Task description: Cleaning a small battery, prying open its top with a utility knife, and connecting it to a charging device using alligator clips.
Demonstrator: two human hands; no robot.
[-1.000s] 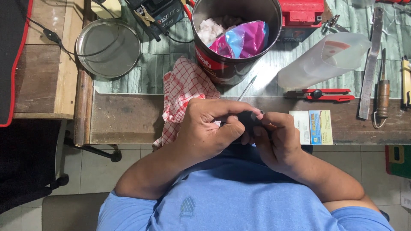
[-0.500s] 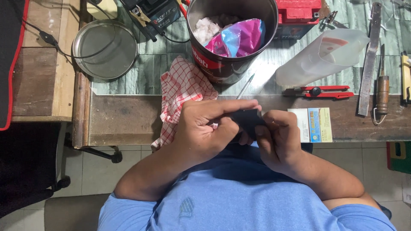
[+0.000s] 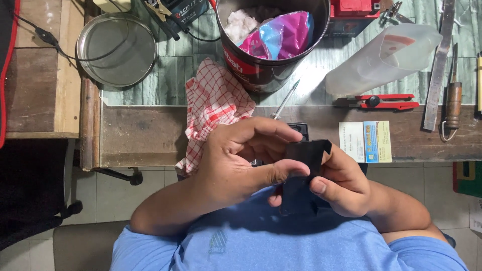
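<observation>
Both my hands grip one small black piece [image 3: 307,155] with an angular top edge, held over my lap in front of the workbench edge. My left hand [image 3: 236,163] wraps it from the left, thumb pressed on its front face, fingers curled over the top. On the right side, my right hand [image 3: 341,183] pinches it between thumb and fingers. A second small black part [image 3: 300,128] shows just behind my fingers, on the bench edge. The lower part of the black piece blends into shadow.
On the bench lie a red-and-white checked cloth [image 3: 213,108], a dark metal bucket [image 3: 261,70] with pink and blue bags, a round metal lid [image 3: 116,50], a pen [image 3: 285,99], a translucent plastic jug [image 3: 386,57], a red utility knife [image 3: 385,102], a card [image 3: 365,141] and a file [image 3: 438,65].
My hands have shifted slightly and turned the black piece, so more of it shows between the fingers. The view has moved a little closer.
</observation>
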